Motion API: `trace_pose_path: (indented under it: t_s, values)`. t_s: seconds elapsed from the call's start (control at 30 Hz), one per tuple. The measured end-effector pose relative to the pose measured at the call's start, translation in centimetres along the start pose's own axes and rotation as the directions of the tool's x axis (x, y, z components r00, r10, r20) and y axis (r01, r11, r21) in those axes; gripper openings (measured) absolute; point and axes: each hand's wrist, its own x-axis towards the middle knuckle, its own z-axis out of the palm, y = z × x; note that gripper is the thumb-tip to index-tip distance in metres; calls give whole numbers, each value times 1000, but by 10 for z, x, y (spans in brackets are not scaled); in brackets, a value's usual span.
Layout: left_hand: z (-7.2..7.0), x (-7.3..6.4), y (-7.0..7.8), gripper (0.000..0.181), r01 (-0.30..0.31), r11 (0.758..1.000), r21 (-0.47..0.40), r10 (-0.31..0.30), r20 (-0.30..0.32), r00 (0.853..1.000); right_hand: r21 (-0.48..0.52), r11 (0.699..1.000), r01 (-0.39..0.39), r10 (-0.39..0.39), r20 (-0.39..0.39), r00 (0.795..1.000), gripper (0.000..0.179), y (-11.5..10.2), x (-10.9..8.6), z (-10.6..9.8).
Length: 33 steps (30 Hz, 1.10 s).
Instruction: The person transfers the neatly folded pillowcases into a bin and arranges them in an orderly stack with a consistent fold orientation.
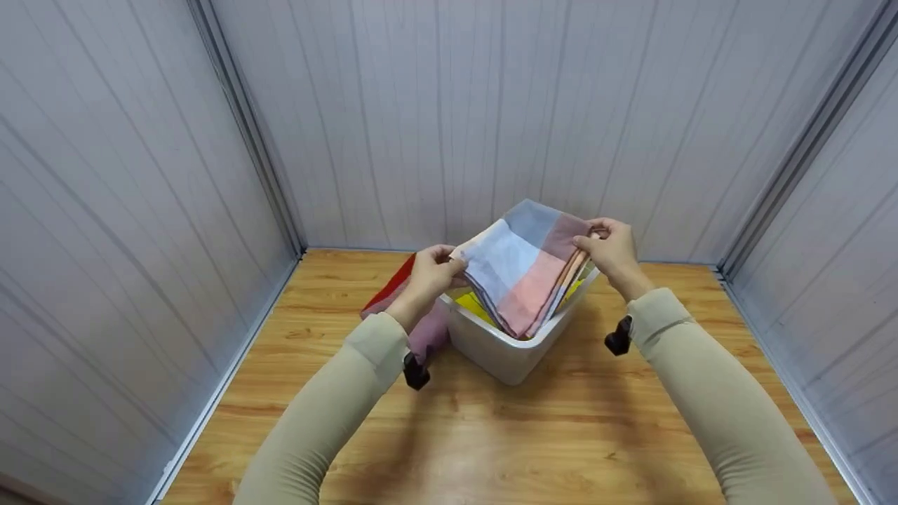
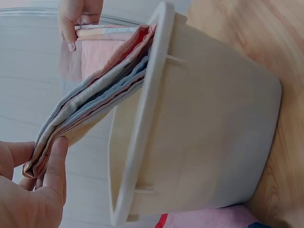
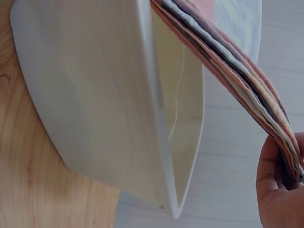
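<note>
A folded checked cloth [image 1: 515, 263] in pale blue, pink, white and mauve slants over a white plastic bin [image 1: 491, 345], its near corner dipping inside the rim. My left hand [image 1: 429, 275] pinches the cloth's left edge between thumb and fingers. On the opposite side my right hand [image 1: 613, 249] grips the other edge. Several layers of the folded cloth [image 2: 95, 90] show edge-on in the left wrist view. From the right wrist view, the right hand [image 3: 280, 185] holds the stacked layers outside the bin's opening. Something yellow [image 1: 476, 306] lies inside the bin, mostly hidden under the cloth.
Left of the bin, a pink and red fabric item [image 1: 428, 330] lies on the wood-patterned surface [image 1: 463, 435], partly behind my left hand and forearm. Pale panelled walls [image 1: 463, 126] stand at the back and both sides.
</note>
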Motion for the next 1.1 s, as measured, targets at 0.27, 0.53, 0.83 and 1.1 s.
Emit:
trace_pose_path:
  t_s: [0.27, 0.53, 0.83, 1.1]
  values:
    - [-8, 4, -17, 24, 1, 996, 86, 0, -7, 1000, -49, 998, -40, 43, 67, 997, 34, 16, -1, 8]
    - [-7, 7, -24, 27, -5, 970, 242, 13, -31, 999, -116, 993, -21, 29, 69, 997, 34, 30, 2, 12]
    - [-2, 9, -30, 23, 2, 950, 311, 9, -34, 999, -188, 982, 3, 8, 57, 998, 33, 42, 2, 11]
    - [-4, 8, -30, 28, -7, 955, 296, 15, -25, 1000, -154, 988, 1, 10, 70, 997, 34, 43, 1, 10]
